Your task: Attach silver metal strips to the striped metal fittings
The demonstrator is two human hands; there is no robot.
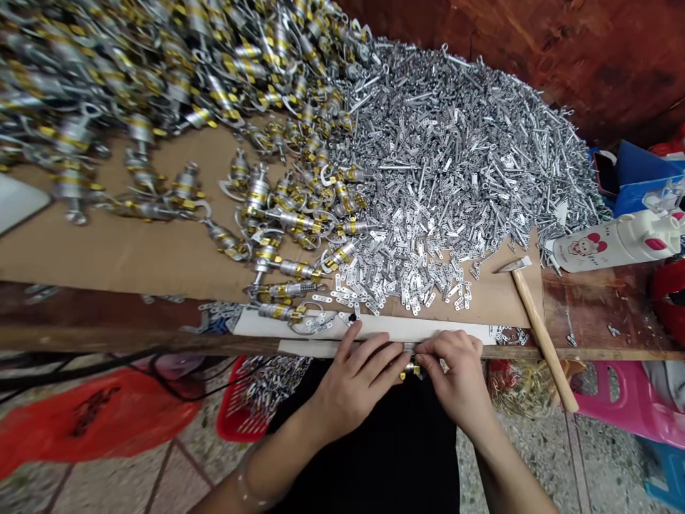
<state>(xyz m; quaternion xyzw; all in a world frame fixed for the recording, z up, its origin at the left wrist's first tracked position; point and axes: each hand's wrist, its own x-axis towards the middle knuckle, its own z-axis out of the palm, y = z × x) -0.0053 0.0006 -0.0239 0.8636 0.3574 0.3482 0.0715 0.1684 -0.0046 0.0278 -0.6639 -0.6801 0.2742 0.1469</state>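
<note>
At the table's front edge, a small silver-and-yellow metal fitting (411, 368) sits between my hands, mostly covered by fingers. My left hand (358, 378) lies over its left side with the fingers curled onto it. From the right, my right hand (454, 368) pinches its other end between thumb and fingers; any smaller part in that pinch is hidden. Just beyond my hands runs a white strip (374, 327) along the edge. Similar finished-looking fittings (289, 289) with curved arms lie to the left of it, beside loose flat two-hole metal links (422, 285).
A large heap of silver pins and links (454, 143) covers the back right. More silver-and-yellow fittings (176, 71) pile up back left. A hammer (543, 332) overhangs the right edge near a white bottle (615, 243). Below stand a red basket (230, 414) and pink stool (626, 407).
</note>
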